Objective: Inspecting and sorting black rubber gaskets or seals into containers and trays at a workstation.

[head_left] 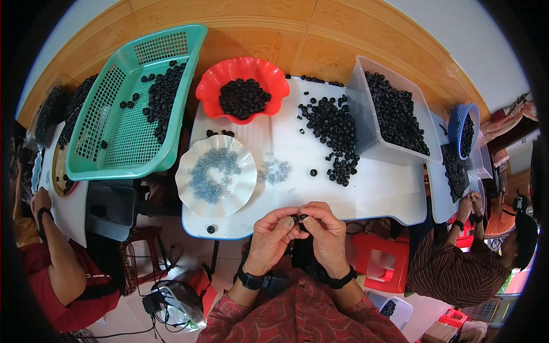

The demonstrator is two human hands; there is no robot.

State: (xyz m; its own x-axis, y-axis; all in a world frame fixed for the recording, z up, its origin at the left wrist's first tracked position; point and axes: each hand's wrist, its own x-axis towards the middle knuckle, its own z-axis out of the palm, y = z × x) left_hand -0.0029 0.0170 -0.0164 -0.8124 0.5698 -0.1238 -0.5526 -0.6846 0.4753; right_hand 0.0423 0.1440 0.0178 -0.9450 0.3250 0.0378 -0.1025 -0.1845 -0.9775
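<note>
Close to the table's front edge, my left hand [273,235] and my right hand [324,233] meet, both pinching at a small black ring-shaped part [299,218] between thumbs and fingertips. Fingers cover most of that part. Beyond them on the white table [240,128] lies a loose pile of black ring-shaped parts [329,123]. A white scalloped plate [245,197] holds many tiny clear bluish pieces [209,177], and a smaller patch of such pieces [275,171] lies beside it. Behind stands a red scalloped bowl [274,71] of black parts.
A green basket [123,171] at left and a translucent bin [372,137] at right hold black parts. Co-workers sit at both sides, one in a dark red shirt [68,280], one in a striped shirt [457,268]. A red stool [382,260] and a cabled box [183,303] flank me.
</note>
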